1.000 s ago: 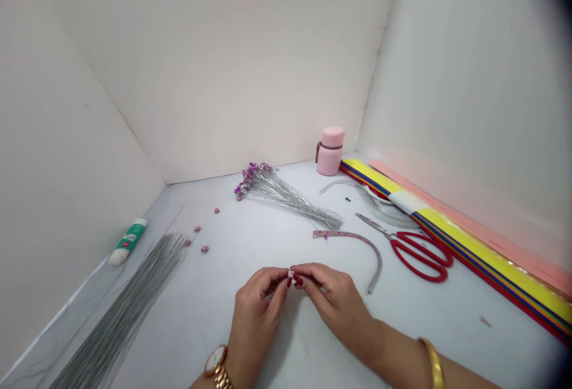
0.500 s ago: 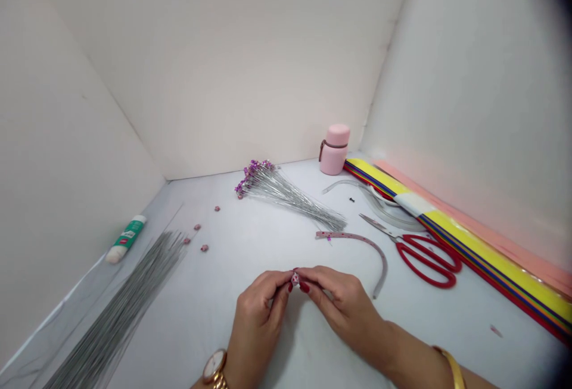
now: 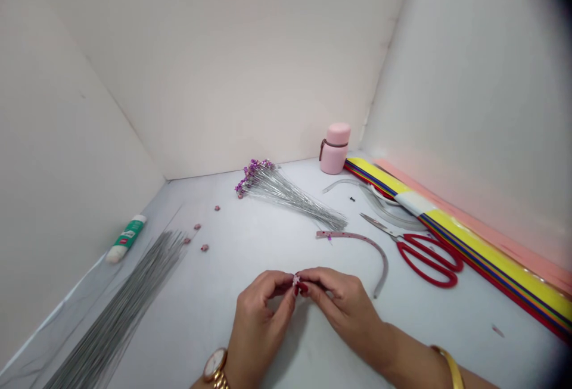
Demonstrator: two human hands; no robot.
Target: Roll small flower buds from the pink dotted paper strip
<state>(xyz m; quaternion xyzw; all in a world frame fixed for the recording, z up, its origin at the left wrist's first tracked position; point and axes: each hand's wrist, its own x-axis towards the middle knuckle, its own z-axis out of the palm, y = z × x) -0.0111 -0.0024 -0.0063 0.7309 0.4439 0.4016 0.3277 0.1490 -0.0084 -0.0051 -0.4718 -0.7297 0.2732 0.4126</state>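
Note:
Between my fingertips sits a small pink paper star (image 3: 296,280), partly hidden by red-nailed fingers. My left hand (image 3: 263,305) pinches it from the left, and my right hand (image 3: 342,296) pinches it from the right. Beyond my right hand lies a curved pink paper strip (image 3: 357,237) with dark spots. Several similar pink stars (image 3: 204,248) lie loose on the table to the left. A bunch of silver wires (image 3: 290,195) tipped with purple and pink stars rests at the back.
Bare grey wires (image 3: 120,305) and a green-and-white glue stick (image 3: 126,239) lie on the left. Red-handled scissors (image 3: 429,258), pale strips (image 3: 379,207) and stacked coloured paper strips (image 3: 482,246) are on the right. A pink flask (image 3: 335,149) stands by the back wall.
My left thumb has shifted slightly up and right against the star, and the fingertips press on it in a slightly different position. Both hands stay in nearly the same place.

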